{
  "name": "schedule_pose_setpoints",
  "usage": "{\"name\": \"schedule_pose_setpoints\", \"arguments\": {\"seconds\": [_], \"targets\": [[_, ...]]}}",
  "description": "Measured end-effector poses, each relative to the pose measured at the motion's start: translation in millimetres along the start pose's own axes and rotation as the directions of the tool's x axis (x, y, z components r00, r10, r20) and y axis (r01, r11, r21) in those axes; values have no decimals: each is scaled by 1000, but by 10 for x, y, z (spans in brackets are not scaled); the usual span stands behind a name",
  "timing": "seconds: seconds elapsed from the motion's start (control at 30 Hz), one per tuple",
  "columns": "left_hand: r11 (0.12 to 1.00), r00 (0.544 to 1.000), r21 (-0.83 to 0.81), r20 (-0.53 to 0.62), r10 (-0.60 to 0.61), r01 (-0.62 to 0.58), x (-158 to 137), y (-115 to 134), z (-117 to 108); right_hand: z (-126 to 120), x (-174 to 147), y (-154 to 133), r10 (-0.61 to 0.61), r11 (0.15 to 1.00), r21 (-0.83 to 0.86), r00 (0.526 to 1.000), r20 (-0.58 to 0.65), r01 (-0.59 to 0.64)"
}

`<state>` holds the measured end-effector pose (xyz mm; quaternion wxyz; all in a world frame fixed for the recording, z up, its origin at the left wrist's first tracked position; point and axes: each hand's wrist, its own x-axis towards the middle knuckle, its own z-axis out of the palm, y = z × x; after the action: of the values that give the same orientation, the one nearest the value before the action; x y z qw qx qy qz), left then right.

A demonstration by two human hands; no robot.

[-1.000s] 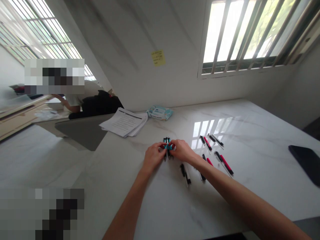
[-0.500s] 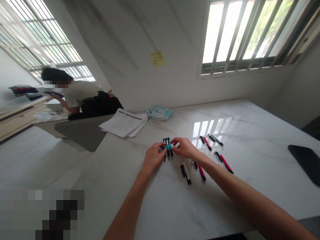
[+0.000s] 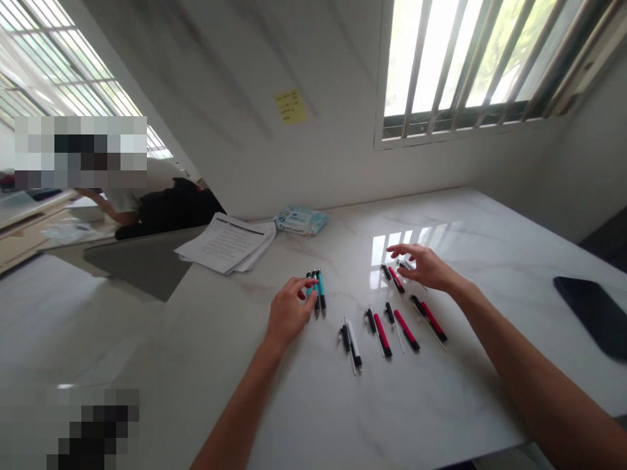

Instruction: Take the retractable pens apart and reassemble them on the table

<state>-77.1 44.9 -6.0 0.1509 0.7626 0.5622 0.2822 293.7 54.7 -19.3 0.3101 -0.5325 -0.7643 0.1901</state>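
Note:
My left hand (image 3: pixel 290 310) rests on the table beside three assembled teal-and-black pens (image 3: pixel 322 295) that lie side by side. Its thumb and forefinger are apart, at the leftmost pen, and nothing is gripped. My right hand (image 3: pixel 425 266) hovers with spread fingers over white pen parts (image 3: pixel 404 265), which it partly covers. Left of those parts lies a dismantled red pen (image 3: pixel 396 279). Nearer to me lie a dismantled white pen (image 3: pixel 354 343) and red barrels (image 3: pixel 383 334) with black tops and thin refills, several sets set out apart from each other.
Toward the wall lie a stack of printed sheets (image 3: pixel 228 241) and a blue wipes packet (image 3: pixel 300 221). A dark phone-like slab (image 3: pixel 590 316) is at the right edge. Behind a grey panel (image 3: pixel 142 264) on the left, another person in a light shirt (image 3: pixel 130 196) sits leaning forward.
My right hand has left the teal pens and moved right, over the far pen parts, with its fingers opened. My left hand stays by the teal pens. The view has shifted slightly right.

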Motion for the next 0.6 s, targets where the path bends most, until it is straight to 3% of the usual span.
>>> {"name": "schedule_pose_setpoints", "arguments": {"seconds": [0.23,0.6], "targets": [[999,999,-7,7,50,-50,13,53,6,32,23,-149,-30,999,-8,988,152,32],[996,996,-23,-24,85,-85,15,120,-39,147,38,-120,30,998,44,993,114,-35]]}}
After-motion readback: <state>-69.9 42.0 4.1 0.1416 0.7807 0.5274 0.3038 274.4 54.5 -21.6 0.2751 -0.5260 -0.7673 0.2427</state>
